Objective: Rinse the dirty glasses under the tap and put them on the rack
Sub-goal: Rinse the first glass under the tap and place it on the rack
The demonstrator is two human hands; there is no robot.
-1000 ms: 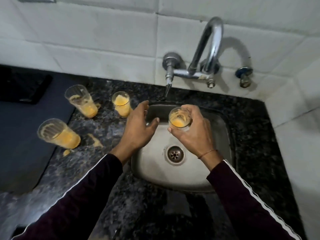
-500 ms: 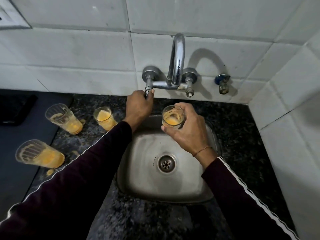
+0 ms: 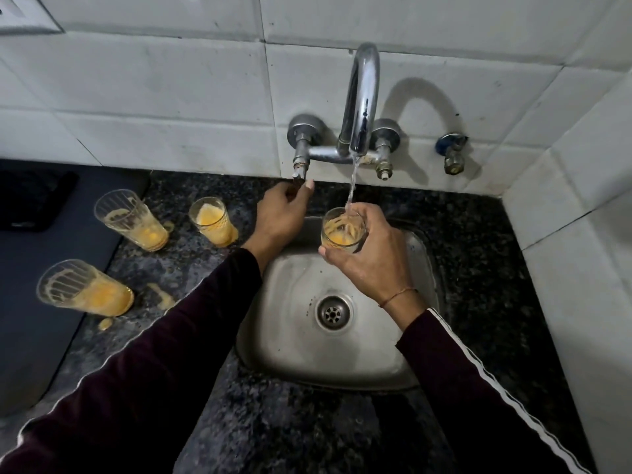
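While your right hand [image 3: 371,265] grips the glass [image 3: 343,230] under the stream, swirl it; left hand [image 3: 280,218] prob. pinches the tap handle [image 3: 299,172] above.

Both arms reach forward from the bottom of the view in dark sleeves, the right sleeve [image 3: 485,388] edged with a white stripe. The left hand [image 3: 278,218] is stretched furthest, knuckles up, fingers curled round the tap handle [image 3: 299,172]; the thumb tip shows beside it, though the grip underneath is hidden. The right hand [image 3: 372,254] sits nearer, wrist bent, fingers and thumb wrapped round a glass [image 3: 343,230] held upright. A thin thread band [image 3: 398,295] circles the right wrist.
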